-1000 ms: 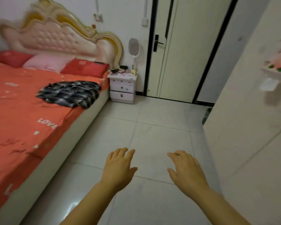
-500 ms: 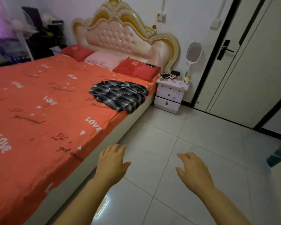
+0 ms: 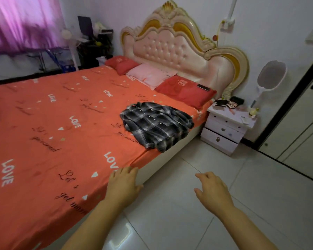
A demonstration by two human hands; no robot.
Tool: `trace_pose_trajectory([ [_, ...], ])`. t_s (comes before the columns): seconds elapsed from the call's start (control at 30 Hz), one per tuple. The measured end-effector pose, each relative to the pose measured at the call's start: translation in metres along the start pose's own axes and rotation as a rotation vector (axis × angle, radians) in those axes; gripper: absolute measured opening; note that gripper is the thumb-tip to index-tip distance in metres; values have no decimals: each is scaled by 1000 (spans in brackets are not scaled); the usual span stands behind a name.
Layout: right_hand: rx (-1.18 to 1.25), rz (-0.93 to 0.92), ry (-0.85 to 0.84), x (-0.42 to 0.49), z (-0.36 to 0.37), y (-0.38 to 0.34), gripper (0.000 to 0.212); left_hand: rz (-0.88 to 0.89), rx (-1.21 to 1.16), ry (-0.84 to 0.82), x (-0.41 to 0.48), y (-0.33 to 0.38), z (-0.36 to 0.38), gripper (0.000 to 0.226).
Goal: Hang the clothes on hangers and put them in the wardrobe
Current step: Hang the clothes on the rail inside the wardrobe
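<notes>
Hands: left hand (image 3: pixel 124 184) palm down with relaxed, slightly spread fingers at the near edge of the bed (image 3: pixel 43 127), holding nothing; touching the sheet or just above it, cannot tell. right hand (image 3: pixel 212 191) likewise loose and holding nothing, out over the floor (image 3: pixel 179 222).
Garment: plaid shirt (image 3: pixel 155 123) in black and white, crumpled in a heap on the orange sheet, close to the bed's floor-side edge and just below the red pillow (image 3: pixel 184 91) – well apart from both hands.
Surroundings: white nightstand (image 3: pixel 224 130) beside the headboard, cluttered on top; phone (image 3: pixel 203 87) on the red pillow; purple curtain (image 3: pixel 23 24) on the far side.
Missing from view: no hanger and no wardrobe to be made out here.
Progress: judged at the start of this garment – not yet picked up, nothing on a hanger, nothing put away as far as shown.
Left to do: reach ahead to the shirt, lift and shake it out, find a hanger, thread the shoulders on, carry it to the wardrobe rail.
Handling guess: soft, floppy cloth; likely to need both hands to open the collar.
</notes>
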State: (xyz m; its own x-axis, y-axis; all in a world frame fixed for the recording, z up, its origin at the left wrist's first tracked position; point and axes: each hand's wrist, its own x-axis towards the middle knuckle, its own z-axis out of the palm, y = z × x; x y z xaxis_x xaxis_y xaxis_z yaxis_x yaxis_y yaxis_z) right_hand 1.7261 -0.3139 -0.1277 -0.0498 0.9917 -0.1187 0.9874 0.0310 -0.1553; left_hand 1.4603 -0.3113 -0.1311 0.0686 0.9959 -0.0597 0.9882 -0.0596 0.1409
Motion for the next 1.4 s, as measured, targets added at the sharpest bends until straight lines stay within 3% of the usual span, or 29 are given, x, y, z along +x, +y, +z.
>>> trace_pose_trajectory([
  [0.6, -57, -64, -112, 390, -37, 13, 47, -126, -131, -121, 379, -13, 12, 64],
  [1.1, -117, -416, -241, 686, -49, 38, 51, -460, -122, -208, 594, 12, 33, 67],
  [1.4, -144, -515, -361, 808, -37, 1, 52, -551, -174, -270, 696, -6, 36, 66],
])
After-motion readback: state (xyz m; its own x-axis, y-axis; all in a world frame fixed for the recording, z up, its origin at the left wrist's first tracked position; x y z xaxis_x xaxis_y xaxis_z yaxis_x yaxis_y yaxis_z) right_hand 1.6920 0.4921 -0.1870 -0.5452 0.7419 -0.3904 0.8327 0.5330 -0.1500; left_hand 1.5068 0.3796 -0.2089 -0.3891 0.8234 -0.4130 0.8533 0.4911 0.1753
